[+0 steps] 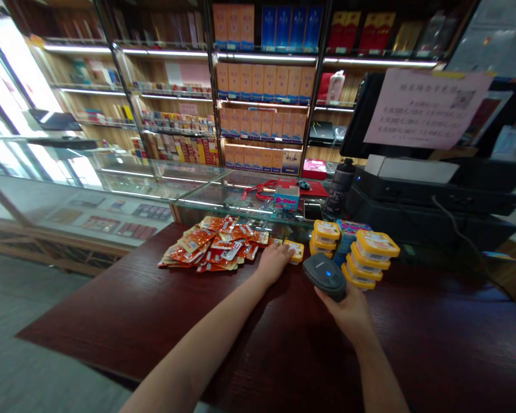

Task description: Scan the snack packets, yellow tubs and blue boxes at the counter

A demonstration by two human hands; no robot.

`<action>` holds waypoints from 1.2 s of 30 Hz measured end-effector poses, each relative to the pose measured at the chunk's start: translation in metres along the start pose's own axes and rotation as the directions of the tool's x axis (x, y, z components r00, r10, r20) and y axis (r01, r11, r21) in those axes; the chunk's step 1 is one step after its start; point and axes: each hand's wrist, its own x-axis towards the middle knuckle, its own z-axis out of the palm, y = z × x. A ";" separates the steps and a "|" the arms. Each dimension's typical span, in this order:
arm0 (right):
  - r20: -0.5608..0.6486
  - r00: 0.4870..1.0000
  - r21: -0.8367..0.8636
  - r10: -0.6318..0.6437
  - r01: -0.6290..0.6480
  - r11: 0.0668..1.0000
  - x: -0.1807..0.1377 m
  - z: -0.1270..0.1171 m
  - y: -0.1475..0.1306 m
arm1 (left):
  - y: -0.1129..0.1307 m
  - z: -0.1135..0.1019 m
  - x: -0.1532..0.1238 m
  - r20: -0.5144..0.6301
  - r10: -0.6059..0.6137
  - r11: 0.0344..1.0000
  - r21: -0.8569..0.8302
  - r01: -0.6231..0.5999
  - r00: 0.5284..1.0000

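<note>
My right hand (pixel 351 312) is wrapped round a dark barcode scanner (pixel 325 276) with a blue light on top, held above the table. My left hand (pixel 273 264) lies low over the table with its fingers stretched forward, touching the side of a small yellow-lidded tub (pixel 295 250). Another yellow edge shows just past its fingers. To its left spreads a heap of orange and cream foil packets (pixel 215 244). Beyond the scanner stands a short stack of yellow tubs (pixel 325 232), and at its right a taller stack (pixel 370 258).
The dark red wooden table (pixel 124 310) ends at a glass display counter (pixel 198 189). On the glass are a pink-and-blue box (pixel 286 198), a phone (pixel 313 210) and a dark bottle (pixel 341 186). A monitor with a pink paper sign (pixel 427 109) and black machines rise on the right.
</note>
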 end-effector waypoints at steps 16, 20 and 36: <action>0.005 0.999 0.027 0.053 -0.053 0.998 0.002 -0.001 -0.001 | -0.046 -0.012 -0.005 0.065 -0.119 0.988 0.106 0.112 0.991; 0.037 0.996 0.009 0.076 -0.076 0.997 0.001 -0.002 -0.001 | -0.052 -0.018 -0.020 0.072 -0.165 0.982 0.108 0.157 0.984; 0.070 0.994 -0.382 0.086 -0.053 0.923 0.006 -0.013 0.002 | -0.013 -0.036 0.002 -0.145 -0.186 0.982 -0.044 0.181 0.972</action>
